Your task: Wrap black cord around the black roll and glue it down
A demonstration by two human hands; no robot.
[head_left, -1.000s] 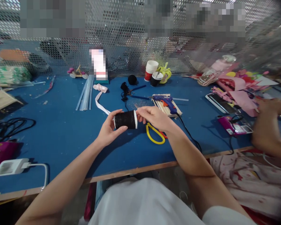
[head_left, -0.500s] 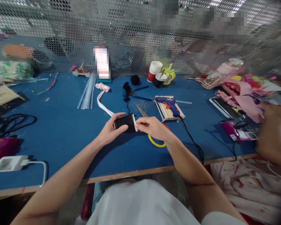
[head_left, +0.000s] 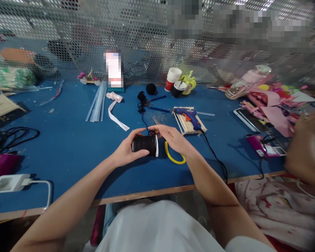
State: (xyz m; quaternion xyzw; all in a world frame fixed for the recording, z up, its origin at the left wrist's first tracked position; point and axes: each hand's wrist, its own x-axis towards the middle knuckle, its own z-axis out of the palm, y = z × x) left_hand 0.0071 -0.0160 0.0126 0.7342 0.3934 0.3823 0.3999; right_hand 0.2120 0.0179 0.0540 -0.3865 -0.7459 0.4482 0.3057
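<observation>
My left hand (head_left: 127,148) is wrapped round a cup wound with black cord (head_left: 144,145), which lies on its side with its white rim facing right. Above the cup's upper edge, the fingers of my right hand (head_left: 173,138) close on the black cord (head_left: 145,122), partly hidden by the fingertips. That cord runs back to a small black bundle (head_left: 141,99). Beside and under my right hand lies a pair of scissors with a yellow handle (head_left: 175,160); its blade is mostly covered.
Behind are pliers (head_left: 157,98), a black ball (head_left: 151,89), paper cups (head_left: 174,74) and a white ribbon (head_left: 115,118). A blue glue gun (head_left: 190,117) rests on a stick raft (head_left: 181,124), its cable trailing to the front edge. Another person's arm (head_left: 303,150) is at right.
My right hand has left the cup's white rim and moved up to the cord at its upper side. The cup has shifted slightly right and toward me, off the ribbon's end.
</observation>
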